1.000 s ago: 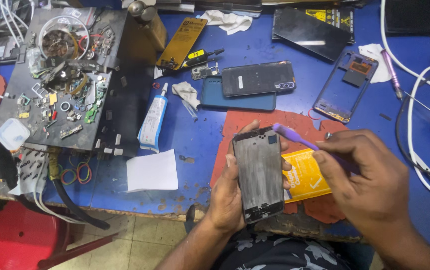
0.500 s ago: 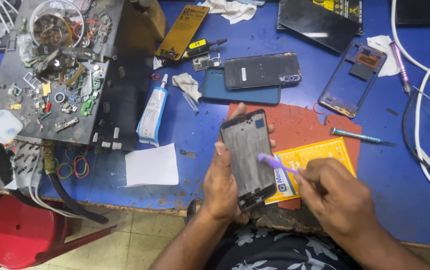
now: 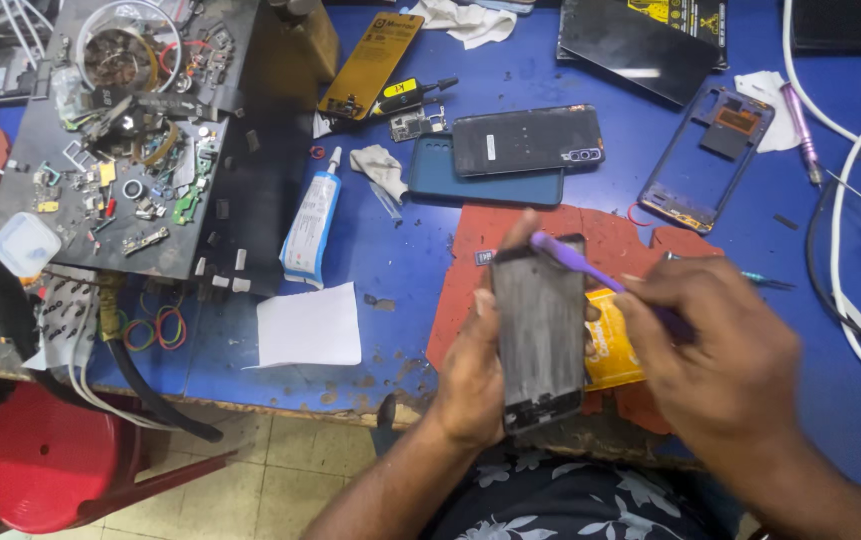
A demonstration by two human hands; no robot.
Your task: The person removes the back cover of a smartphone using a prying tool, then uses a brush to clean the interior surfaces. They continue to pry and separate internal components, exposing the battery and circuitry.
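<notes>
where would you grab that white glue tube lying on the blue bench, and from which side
Grip the glue tube across its flat white body, coming straight down from above with fingers on its two long edges. It lies flat, nozzle pointing away from the person, with bare blue bench to its right; the black tray crowds its left edge.

Views: only one view is given, from a camera worn on the person's head.
Direction: the desk (image 3: 400, 260) is looked down on steeply, from its near edge toward its far side.
Distance: the hands are seen close, low and right of centre; the left hand (image 3: 475, 375) and right hand (image 3: 715, 350) fill much of the lower frame.
Coverage: the blue desk top is taken in edge to edge; a strip of tiled floor (image 3: 280, 470) and a red stool (image 3: 50, 470) are caught at lower left.
Shared part: none, since no second view is supplied.
</notes>
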